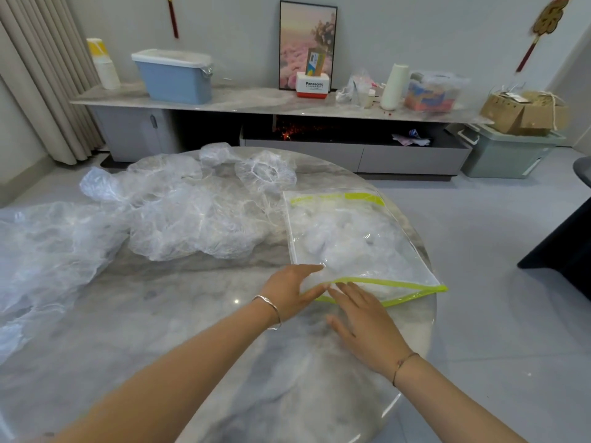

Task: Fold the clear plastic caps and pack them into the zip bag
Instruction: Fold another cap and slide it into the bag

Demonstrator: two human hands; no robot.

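The zip bag (358, 238), clear with a lime-green zip strip, lies at the right side of the round marble table (179, 314) and holds white crumpled plastic. Its mouth faces me and gapes slightly. My left hand (289, 290) holds the near left corner of the bag, thumb on top and fingers at the opening. My right hand (361, 318) lies flat with straight fingers, its fingertips touching the green mouth edge. Several loose clear plastic caps (192, 215) are heaped across the middle and left of the table, and one round cap (265, 172) sits at the far edge.
A large sheet of crumpled clear plastic (41, 251) spreads over the table's left edge. Beyond the table a low cabinet (256, 103) carries a blue bin, a picture frame and boxes. Grey floor lies to the right, with a dark piece of furniture (569, 244) there.
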